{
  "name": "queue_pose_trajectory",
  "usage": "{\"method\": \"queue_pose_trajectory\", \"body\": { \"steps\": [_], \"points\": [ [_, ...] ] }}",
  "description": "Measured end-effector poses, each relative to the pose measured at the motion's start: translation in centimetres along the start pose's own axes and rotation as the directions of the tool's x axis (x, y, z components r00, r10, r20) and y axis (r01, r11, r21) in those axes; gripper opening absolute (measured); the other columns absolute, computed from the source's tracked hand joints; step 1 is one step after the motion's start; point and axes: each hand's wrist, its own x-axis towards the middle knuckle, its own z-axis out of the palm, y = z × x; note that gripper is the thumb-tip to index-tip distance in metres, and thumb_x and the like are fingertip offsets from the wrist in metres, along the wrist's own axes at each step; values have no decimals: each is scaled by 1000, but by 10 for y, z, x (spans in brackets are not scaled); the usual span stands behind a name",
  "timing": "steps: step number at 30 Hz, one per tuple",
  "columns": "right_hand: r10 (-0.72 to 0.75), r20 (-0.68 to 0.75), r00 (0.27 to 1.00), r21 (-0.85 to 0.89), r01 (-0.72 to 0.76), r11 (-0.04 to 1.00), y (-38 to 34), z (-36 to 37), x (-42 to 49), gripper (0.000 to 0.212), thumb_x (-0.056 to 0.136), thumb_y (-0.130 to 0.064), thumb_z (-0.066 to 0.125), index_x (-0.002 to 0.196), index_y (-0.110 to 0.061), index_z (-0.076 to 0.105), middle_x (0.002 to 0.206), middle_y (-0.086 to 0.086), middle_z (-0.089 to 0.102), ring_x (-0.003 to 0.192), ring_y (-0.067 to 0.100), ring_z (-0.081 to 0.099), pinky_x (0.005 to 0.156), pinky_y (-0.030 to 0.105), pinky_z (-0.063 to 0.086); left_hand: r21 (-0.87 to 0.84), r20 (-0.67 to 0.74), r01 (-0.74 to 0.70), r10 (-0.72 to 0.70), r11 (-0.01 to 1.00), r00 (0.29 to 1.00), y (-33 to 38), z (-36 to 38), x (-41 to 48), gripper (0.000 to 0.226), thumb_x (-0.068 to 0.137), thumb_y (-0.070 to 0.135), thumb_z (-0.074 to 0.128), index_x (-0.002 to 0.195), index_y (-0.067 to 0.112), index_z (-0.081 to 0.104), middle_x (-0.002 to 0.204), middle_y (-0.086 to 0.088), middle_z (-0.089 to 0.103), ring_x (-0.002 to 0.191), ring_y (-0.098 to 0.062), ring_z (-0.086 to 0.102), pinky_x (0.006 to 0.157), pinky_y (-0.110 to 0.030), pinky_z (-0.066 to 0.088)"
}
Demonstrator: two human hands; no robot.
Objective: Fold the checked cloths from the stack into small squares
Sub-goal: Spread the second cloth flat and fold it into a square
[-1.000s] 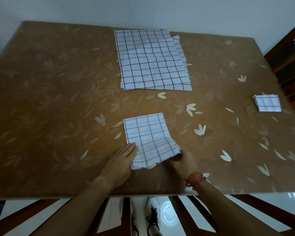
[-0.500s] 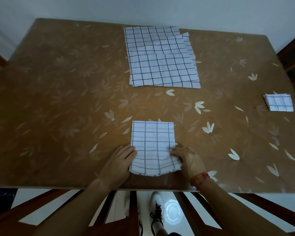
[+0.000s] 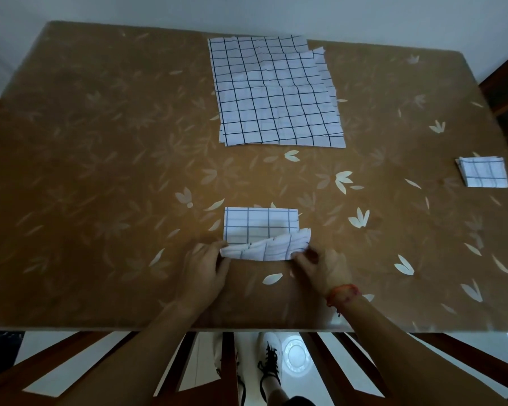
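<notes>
And the fold is on! Half a second ago the checked cloth point(image 3: 261, 223) lay flat as a tall rectangle with a hand at each side. Now its near edge is up off the worktop point(image 3: 100, 177) and curling over toward the far edge, so only a short strip of it lies flat. The left hand point(image 3: 204, 269) has moved to the near-left corner, and its fingers point(image 3: 214, 249) are curled and pinching the lifted edge. The right hand point(image 3: 324, 272), a red band point(image 3: 343, 293) on its wrist, has done the same at the near-right corner, with its fingers point(image 3: 304, 257) gripping the cloth. The raised flap sags a little between the two grips and stands higher on the right.

The cloth sits near the front middle of the worktop, just ahead of the person. The stack point(image 3: 276, 92) of unfolded cloths lies at the far middle, well apart from it, as it did earlier, its sheets slightly fanned at the right edge. The pile of folded squares point(image 3: 485, 173) rests by the right edge. Below the front edge, dark-laced shoes point(image 3: 269, 366) show on a pale floor between wooden bars.
</notes>
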Motion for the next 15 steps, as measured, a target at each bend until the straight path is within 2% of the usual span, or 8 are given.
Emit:
{"method": "queue_pose_trajectory", "body": {
  "steps": [1, 4, 8, 11, 15],
  "points": [
    [7, -49, 999, 31, -6, 999, 6, 5, 7, 23, 86, -39, 64, 95, -19, 70, 96, 2, 74, 83, 19, 67, 80, 32, 55, -12, 10, 44, -44, 999, 999, 0, 0, 3, 15, 84, 28, 53, 93, 19, 61, 85, 2, 62, 86, -20, 55, 75, -34, 43],
    [26, -47, 999, 60, -23, 998, 4, 8, 17, 24, 85, -41, 64, 96, -20, 68, 90, -1, 73, 83, 19, 67, 77, 33, 55, -24, 16, 115, -114, 993, 993, -1, 2, 10, 26, 88, 36, 49, 109, 23, 58, 84, 10, 58, 85, -15, 49, 80, -38, 42],
    [46, -48, 998, 94, -42, 995, 4, 13, 28, 29, 85, -43, 63, 109, -28, 65, 97, -3, 73, 88, 18, 67, 82, 37, 56, 69, 20, 109, -110, 992, 994, -5, 2, 19, 32, 92, 29, 57, 124, 22, 55, 76, 13, 56, 82, -13, 47, 85, -38, 40],
    [50, -55, 997, 121, -43, 992, 11, 21, 36, 32, 83, -47, 62, 112, -34, 60, 97, -6, 72, 88, 17, 67, 80, 40, 57, 135, 31, 95, -100, 986, 995, -7, 3, 20, 32, 91, 27, 58, 122, 20, 56, 79, 10, 55, 84, -15, 46, 85, -39, 39],
    [56, -58, 997, 144, -47, 988, 13, 24, 44, 29, 85, -42, 62, 112, -35, 58, 99, -8, 71, 89, 15, 66, 80, 40, 56, 172, 30, 86, -93, 981, 995, -12, 6, 21, 31, 91, 32, 54, 117, 17, 58, 88, 1, 63, 86, -19, 52, 83, -39, 42]
  ]
}}
